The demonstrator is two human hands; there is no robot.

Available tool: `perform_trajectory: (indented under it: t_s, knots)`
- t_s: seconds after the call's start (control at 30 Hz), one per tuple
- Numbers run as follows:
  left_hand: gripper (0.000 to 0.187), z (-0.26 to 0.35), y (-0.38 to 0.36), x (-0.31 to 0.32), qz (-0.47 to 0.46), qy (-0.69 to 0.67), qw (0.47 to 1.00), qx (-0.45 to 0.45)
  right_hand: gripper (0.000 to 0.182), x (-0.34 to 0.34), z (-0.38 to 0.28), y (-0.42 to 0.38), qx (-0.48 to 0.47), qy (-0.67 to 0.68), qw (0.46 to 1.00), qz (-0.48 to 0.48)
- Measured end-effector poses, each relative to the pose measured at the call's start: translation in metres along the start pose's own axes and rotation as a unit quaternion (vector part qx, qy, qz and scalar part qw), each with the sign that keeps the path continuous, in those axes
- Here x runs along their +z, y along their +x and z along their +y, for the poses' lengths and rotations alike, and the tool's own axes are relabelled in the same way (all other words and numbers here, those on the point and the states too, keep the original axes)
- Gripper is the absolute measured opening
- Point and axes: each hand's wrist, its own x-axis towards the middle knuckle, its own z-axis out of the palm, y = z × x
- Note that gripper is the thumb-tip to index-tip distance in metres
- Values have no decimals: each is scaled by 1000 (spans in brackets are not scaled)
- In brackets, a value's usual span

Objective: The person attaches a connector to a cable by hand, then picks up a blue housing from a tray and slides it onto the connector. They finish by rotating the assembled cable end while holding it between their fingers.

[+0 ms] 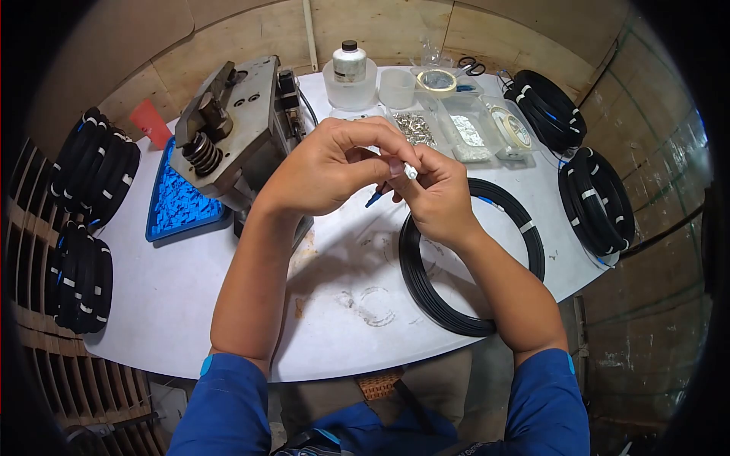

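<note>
Both hands meet above the middle of the table, fingers pinched together. A small white cylindrical piece (411,172) shows at the fingertips of my left hand (331,169) and my right hand (439,199), both closed around it. Just below the fingers pokes out a slim blue tip (373,199); its other end is hidden by the hands. Under my right forearm lies a coil of black cable (411,266), bound with white tape, with a short blue piece on its inner side.
A metal press (251,114) stands left of my hands, beside a blue tray (190,228) of small blue parts. Behind are a bottle (350,61), clear boxes of metal parts (414,125), tape (437,80) and scissors (471,66). More black coils (597,201) line both sides.
</note>
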Motion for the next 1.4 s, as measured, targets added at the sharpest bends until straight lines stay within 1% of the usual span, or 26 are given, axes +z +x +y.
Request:
perform_trajectory:
  t_s: [0.1,0.17,0.27,0.4,0.6,0.73,0.8,1.13,1.33,1.4]
  knots:
    - [23,0,0,0,-2,6,1000,-1,24,2,-2,0,8,12,1000,3]
    - [22,0,0,0,0,5,1000,-3,13,3,-6,0,20,26,999,9]
    - [20,0,0,-1,1,8,1000,-2,15,2,-6,0,23,-3,1000,6]
    - [16,0,0,-2,-5,10,1000,-2,17,4,-7,-1,18,4,1000,10]
    - [14,-1,0,0,9,-13,999,-29,15,3,-8,0,19,14,1000,7]
    - [13,-3,1,0,3,-7,1000,-11,14,4,-7,2,27,24,999,4]
    - [11,-3,0,1,11,0,999,-33,13,4,-6,-1,31,29,999,5]
    - [9,-2,1,2,11,2,1000,-27,13,4,-6,-1,33,32,999,8]
    - [8,-1,0,1,6,-5,999,-40,12,4,-6,-1,32,21,999,3]
    - [8,-3,0,1,6,-6,1000,-28,12,4,-6,-1,32,26,999,2]
